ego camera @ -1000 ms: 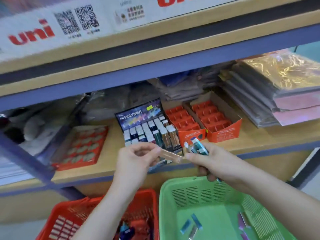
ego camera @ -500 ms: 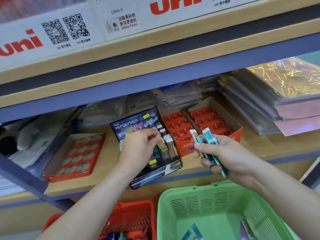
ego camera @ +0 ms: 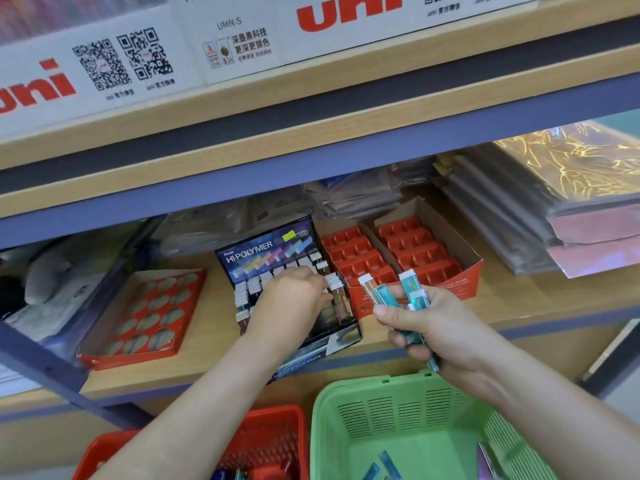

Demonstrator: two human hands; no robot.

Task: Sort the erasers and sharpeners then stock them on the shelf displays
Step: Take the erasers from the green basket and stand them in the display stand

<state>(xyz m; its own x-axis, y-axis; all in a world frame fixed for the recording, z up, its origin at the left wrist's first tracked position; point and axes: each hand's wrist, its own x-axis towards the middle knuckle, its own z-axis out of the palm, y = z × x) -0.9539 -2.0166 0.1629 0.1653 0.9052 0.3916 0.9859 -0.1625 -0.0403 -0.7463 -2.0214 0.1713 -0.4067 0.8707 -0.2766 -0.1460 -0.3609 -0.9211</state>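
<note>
Two hands were up at the lower shelf (ego camera: 519, 306) in the head view. Left hand (ego camera: 291, 299) sat palm-down over the HI-POLYMER display box (ego camera: 263, 247), fingers curled onto the rows of white-capped erasers (ego camera: 252, 289) standing in it. Its fingertips touched a brown-sleeved eraser (ego camera: 337, 296) in the box's right-hand column; couldn't tell whether that one was pinched or only pressed. Right hand (ego camera: 436, 327) was just right of the box and above the green basket (ego camera: 332, 427), fingers wrapped round a bunch of teal-sleeved erasers (ego camera: 414, 292). Their white ends fanned up and left, and one lower end poked out under the fist. Display box stood tilted back at the shelf's front edge, lid card upright behind the rows. Against its right side were two orange cartons (ego camera: 460, 282) side by side, each with red moulded compartments. Left of the box and apart from it lay a flat red tray (ego camera: 121, 358) of round grey pieces. Stacks of film-wrapped paper (ego camera: 519, 209) filled the shelf's right end. Upper shelf carried white uni-branded boxes (ego camera: 346, 15). Below the shelf, the green basket was on the right with a few loose teal erasers (ego camera: 384, 462) on its floor. Red basket (ego camera: 277, 438) sat right beside it on the left, contents mostly hidden by the left forearm.
</note>
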